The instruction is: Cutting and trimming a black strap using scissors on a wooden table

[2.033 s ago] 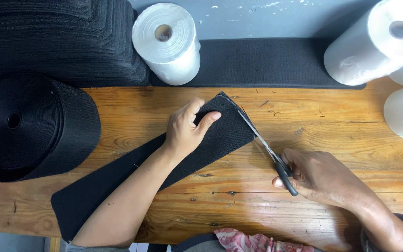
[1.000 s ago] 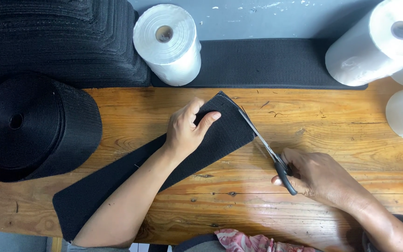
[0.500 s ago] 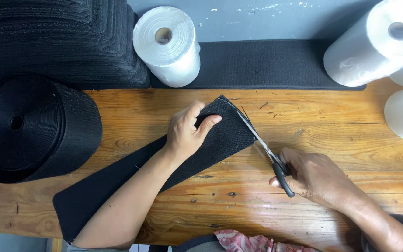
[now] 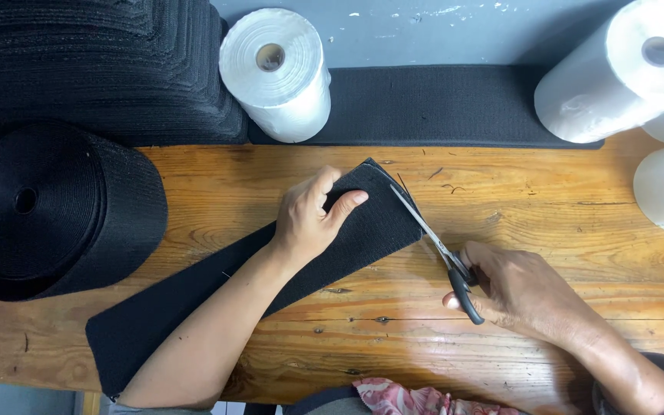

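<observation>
Black woven strap (image 4: 217,307), a wide flat length of it, is laid slantwise across the wooden table (image 4: 578,192), running from about 7 o'clock up toward the middle, and its upper end is pinned flat by the left hand (image 4: 309,219), fingers spread and pressed down on the cloth, not curled round it. The scissors (image 4: 439,253) are held in the right hand (image 4: 520,292) at roughly 4 o'clock of that end, fingers clenched through the black handles. Compared with a couple of seconds back, the blades look to have been drawn a bit lower and closer together along the strap's cut edge, so a snip across the end seems to be nearly or just finished; the strap itself hasn't been shifted, and the left hand has been kept put. No loose offcut can be made out, though. A big black roll (image 4: 48,207) sits at 9 o'clock, a white roll (image 4: 278,69) at 12, more white rolls (image 4: 624,69) at 2.
</observation>
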